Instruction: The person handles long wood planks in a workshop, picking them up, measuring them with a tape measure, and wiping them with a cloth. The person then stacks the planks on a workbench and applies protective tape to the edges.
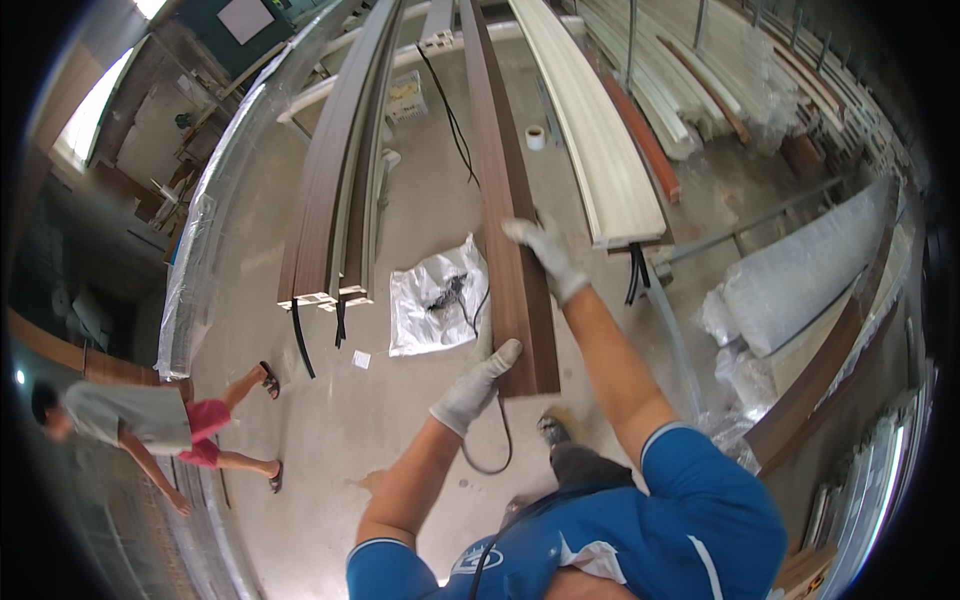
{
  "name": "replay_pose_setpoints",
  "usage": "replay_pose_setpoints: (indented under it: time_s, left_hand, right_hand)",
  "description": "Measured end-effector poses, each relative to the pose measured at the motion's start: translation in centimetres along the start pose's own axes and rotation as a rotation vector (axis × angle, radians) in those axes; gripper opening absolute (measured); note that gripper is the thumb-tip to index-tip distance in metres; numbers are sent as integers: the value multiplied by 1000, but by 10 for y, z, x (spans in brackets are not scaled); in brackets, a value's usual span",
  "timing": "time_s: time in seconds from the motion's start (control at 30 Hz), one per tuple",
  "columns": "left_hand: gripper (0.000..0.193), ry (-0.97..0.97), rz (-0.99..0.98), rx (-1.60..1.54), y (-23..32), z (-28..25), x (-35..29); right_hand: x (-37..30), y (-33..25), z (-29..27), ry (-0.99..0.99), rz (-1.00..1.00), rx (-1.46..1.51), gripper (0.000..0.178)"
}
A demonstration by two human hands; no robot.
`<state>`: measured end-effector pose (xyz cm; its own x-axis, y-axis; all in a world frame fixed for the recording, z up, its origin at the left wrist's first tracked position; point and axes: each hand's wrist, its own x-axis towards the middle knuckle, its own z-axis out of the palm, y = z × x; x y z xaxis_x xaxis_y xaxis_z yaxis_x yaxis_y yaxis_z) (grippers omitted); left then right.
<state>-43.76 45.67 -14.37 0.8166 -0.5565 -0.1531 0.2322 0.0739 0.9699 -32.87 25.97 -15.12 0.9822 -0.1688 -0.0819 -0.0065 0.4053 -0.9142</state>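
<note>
A long brown wood-grain profile (512, 270) runs away from me, its near end just in front of my body. At its near left edge my left hand (478, 388), in a white glove, is closed on it, with the thumb along the side and the other fingers hidden. Farther along, my right hand (548, 258), also gloved in white, grips the right side, its fingers reaching over the top edge. A black cable (508, 440) loops below the near end. To the left lies a white plastic sheet (425, 325) with a small dark bundle (448, 292) on it.
Brown profiles (325, 220) with black cables stand at left, a cream profile (610, 170) at right. A tape roll (535, 137) and a crate (405, 97) are on the floor. A wrapped bundle (800, 280) lies at far right. Another person (150, 420) walks at left.
</note>
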Motion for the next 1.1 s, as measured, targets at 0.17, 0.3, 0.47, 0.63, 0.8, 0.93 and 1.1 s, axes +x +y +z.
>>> replay_pose_setpoints:
  time_s: [0.17, 0.3, 0.47, 0.63, 0.8, 0.93, 1.1]
  left_hand:
    - [70, 215, -120, -309, 0, 15, 15]
    - [55, 394, -152, -266, -10, 17, 38]
    - [53, 381, 38, -181, -14, -8, 92]
    - [66, 221, -133, -447, -12, -36, 127]
    - [63, -16, -203, -251, -117, -85, 61]
    - [30, -221, -825, 156, -253, -141, -80]
    - [33, -189, -1073, 468, -288, -185, -214]
  right_hand:
    - [26, 33, -14, 71, -56, 137, 76]
    - [-25, 90, -54, 30, 13, 275, 77]
    - [-146, 141, -108, 143, 364, -30, 38]
    - [-280, 169, -177, 170, 459, -918, 68]
    - [-421, 180, -219, 481, 694, -914, 52]
    - [-503, 188, -186, 767, 626, -852, 41]
    - [-553, 155, -117, 907, 302, -894, 36]
